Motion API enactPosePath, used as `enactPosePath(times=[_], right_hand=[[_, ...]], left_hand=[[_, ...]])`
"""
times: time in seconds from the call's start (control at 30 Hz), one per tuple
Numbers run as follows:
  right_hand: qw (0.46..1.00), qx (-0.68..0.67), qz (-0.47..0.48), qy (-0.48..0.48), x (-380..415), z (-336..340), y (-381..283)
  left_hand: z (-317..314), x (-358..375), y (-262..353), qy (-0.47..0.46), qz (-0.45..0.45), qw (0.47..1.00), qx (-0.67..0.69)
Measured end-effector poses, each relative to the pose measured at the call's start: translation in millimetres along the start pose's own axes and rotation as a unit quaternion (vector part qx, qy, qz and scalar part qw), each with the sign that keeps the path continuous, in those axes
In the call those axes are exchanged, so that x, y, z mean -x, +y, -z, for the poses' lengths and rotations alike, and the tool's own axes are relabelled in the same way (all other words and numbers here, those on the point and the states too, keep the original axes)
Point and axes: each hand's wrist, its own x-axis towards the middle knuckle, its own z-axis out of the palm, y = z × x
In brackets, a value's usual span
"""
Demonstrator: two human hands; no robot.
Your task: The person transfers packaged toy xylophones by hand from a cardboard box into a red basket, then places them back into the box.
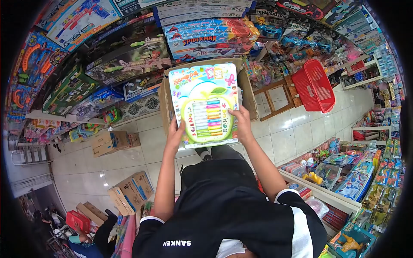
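Note:
A flat toy pack with a green apple-shaped abacus and coloured beads is held up in front of my body. My left hand grips its lower left edge, the thumb on the front. At the right edge, my right hand holds the same pack, thumb on the front near the printed numbers. Behind and beneath the pack stands an open cardboard box, its inside mostly hidden by the pack.
A red basket sits on a wooden stool at the right. Boxed toys line the shelves ahead. Cardboard boxes stand on the tiled floor at the left. Another person is at the lower left.

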Motion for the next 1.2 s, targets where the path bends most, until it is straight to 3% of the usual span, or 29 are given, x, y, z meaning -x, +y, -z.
enactPosePath(times=[0.07,0.13,0.2,0.27,0.3,0.33,0.4,0.53,0.6,0.63,0.7,0.8,0.93,1.0,1.13,1.2], right_hand=[[0.998,0.036,-0.021,0.053,1.8,-7.3,6.5],[0.994,0.004,-0.088,-0.060,-18.7,3.2,31.2],[0.985,0.085,-0.128,-0.078,-40.3,24.1,46.4],[0.930,0.361,-0.068,0.023,-54.8,30.3,52.1],[0.912,0.399,-0.040,0.084,-61.3,32.9,59.4],[0.912,0.400,-0.040,0.084,-64.0,38.3,65.6],[0.842,0.528,0.066,0.084,-63.6,37.9,59.9],[0.784,0.597,0.155,0.066,-74.7,54.2,86.6],[0.723,0.654,0.210,0.067,-72.6,52.0,79.5],[0.723,0.654,0.211,0.068,-70.3,49.8,77.3],[0.703,0.710,0.028,0.018,-63.3,41.5,71.3],[0.682,0.731,0.026,0.025,-57.2,40.5,82.0],[0.738,0.671,0.055,0.046,-44.1,38.5,67.2],[0.799,0.586,0.105,0.082,-42.9,42.2,60.4],[0.807,0.543,0.170,0.158,-27.5,46.2,20.2],[0.841,0.457,0.183,0.225,-19.5,49.5,1.5]], left_hand=[[12.6,2.5,-5.0,0.010,0.040,0.997,0.068],[18.5,5.5,1.8,0.012,0.026,0.995,0.099],[30.5,7.2,-5.8,0.028,0.020,0.993,0.109],[38.0,9.9,-9.5,0.079,0.012,0.991,0.108],[40.5,11.5,-9.6,0.084,0.005,0.990,0.115],[42.7,12.4,-9.6,0.084,0.004,0.990,0.116],[45.0,13.6,-9.8,0.111,0.007,0.986,0.121],[47.0,16.6,-7.8,0.122,0.000,0.987,0.101],[47.1,19.6,-3.1,0.126,0.012,0.987,0.100],[46.3,20.9,-0.8,0.128,0.025,0.987,0.098],[45.6,20.3,-3.7,0.139,0.032,0.983,0.113],[42.0,18.7,-8.4,0.152,0.037,0.977,0.143],[39.6,20.1,-4.6,0.151,0.016,0.974,0.168],[47.5,20.5,-8.5,0.144,0.003,0.974,0.172],[54.7,28.1,9.7,0.117,-0.021,0.976,0.182],[59.1,28.3,12.2,0.114,-0.015,0.973,0.199]])
